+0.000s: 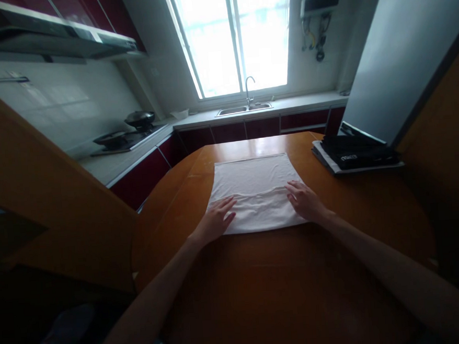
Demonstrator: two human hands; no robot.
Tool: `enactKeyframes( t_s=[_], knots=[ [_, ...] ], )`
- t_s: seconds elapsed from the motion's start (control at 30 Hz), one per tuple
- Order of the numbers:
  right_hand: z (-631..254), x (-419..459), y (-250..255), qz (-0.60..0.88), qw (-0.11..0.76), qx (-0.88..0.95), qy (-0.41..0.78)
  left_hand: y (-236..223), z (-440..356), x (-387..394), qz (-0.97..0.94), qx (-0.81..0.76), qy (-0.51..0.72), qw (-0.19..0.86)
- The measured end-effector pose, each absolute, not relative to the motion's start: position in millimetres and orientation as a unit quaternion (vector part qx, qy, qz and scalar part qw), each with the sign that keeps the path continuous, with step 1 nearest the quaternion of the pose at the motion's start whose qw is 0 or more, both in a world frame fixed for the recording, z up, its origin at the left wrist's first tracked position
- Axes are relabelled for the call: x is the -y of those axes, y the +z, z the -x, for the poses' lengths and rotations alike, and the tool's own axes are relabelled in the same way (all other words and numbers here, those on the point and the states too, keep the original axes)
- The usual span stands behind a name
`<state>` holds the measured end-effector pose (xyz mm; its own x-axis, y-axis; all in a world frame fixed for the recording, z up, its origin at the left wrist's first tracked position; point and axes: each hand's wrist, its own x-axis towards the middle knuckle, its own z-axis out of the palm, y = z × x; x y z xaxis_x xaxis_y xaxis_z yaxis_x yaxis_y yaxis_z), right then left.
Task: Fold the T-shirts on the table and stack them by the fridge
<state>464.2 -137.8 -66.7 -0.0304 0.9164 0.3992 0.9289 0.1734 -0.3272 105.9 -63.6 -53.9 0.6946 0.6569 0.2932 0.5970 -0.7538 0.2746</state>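
A white cloth garment (253, 175) lies spread on the wooden table (269, 284), its near part folded over toward the far side. The folded edge runs across the cloth between my hands. My left hand (216, 218) rests flat on the left side of the fold, fingers stretched out and pointing right. On the right side of the fold, my right hand (305, 200) lies with its fingers spread over the cloth. Neither hand grips the fabric. What kind of garment it is, I cannot tell.
A stack of folded dark clothes (357, 151), with something white beneath, sits at the table's right. Beyond the table run a counter with a sink (244, 109) and a stove with pans (140, 119). A fridge (394, 50) stands at the right.
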Motion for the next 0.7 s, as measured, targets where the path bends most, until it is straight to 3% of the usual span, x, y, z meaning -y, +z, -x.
enactKeyframes(
  t_s=[0.1,0.2,0.4,0.53,0.7],
  knots=[
    [-456.4,142.3,-80.5,0.681,0.144,0.718,0.028,-63.5,-101.8,66.3,-0.919,-0.376,0.074,0.092],
    [-459.1,141.9,-87.3,0.697,0.096,0.709,0.059,-67.9,-97.6,65.2,-0.914,-0.391,0.041,0.104],
    [-475.9,128.9,-71.2,0.699,0.201,0.686,-0.001,-52.7,-89.0,43.1,-0.890,-0.406,0.186,0.088],
    [-499.7,114.0,-64.1,0.757,0.184,0.627,-0.011,-43.5,-74.6,15.3,-0.840,-0.501,0.205,0.045],
    [-519.4,98.3,-69.9,0.767,0.209,0.605,0.054,-45.9,-69.1,-1.7,-0.810,-0.525,0.227,0.129]
  ],
)
